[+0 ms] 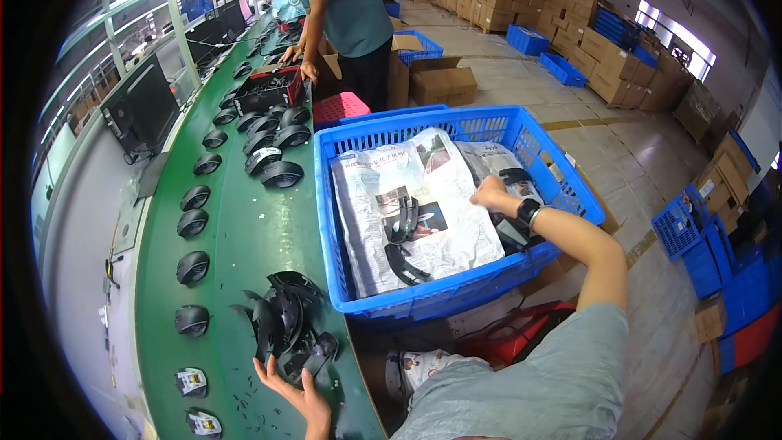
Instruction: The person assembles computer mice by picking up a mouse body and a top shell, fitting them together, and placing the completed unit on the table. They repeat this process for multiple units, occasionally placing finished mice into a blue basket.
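Observation:
My left hand [295, 398] is open at the near edge of a heap of black plastic mouse shells [281, 318] on the green bench, its fingers spread and apart. To the right, my right hand [490, 193] is closed in a pinch at the right edge of a newspaper sheet [366, 257] inside the blue crate [440, 300]. A few curved black plastic pieces [405, 265] lie on that sheet. Beyond its edge, more dark plastic parts [511, 232] show beside my wrist, partly hidden by my arm.
Black computer mice [192, 267] line the green bench [261, 253], with a cluster farther up. The nearest two show their insides [202, 422]. Across the bench's far end leans a co-worker [350, 16], by a box of small parts [269, 90]. Cardboard boxes [444, 81] stand behind the crate.

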`<state>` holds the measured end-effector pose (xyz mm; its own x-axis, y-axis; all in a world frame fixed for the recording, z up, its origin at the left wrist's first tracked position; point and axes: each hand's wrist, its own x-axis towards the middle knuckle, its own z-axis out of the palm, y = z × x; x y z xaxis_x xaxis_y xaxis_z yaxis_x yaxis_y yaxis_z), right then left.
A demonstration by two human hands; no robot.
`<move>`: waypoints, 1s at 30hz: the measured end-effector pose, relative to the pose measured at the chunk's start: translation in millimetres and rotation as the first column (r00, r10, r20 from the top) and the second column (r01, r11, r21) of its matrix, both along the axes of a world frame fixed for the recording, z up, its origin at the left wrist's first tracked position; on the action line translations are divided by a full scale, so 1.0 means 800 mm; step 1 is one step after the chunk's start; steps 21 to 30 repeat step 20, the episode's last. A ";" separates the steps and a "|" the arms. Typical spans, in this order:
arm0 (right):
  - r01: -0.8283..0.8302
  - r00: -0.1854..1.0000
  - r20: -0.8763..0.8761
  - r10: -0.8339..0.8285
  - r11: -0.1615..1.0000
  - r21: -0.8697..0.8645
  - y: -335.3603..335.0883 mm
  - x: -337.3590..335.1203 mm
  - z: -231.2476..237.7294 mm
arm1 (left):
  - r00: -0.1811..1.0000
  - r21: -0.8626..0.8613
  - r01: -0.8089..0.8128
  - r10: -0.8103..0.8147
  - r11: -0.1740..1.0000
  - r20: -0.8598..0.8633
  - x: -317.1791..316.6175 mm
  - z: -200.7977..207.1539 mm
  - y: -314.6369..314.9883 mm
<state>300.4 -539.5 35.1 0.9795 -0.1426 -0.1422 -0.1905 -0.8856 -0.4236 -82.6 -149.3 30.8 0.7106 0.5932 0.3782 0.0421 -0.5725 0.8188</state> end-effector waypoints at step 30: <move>-0.143 0.938 0.229 -0.258 0.314 0.939 -0.276 -0.075 0.230 | 0.998 0.077 -0.065 0.063 0.995 0.024 0.001 -0.030 0.013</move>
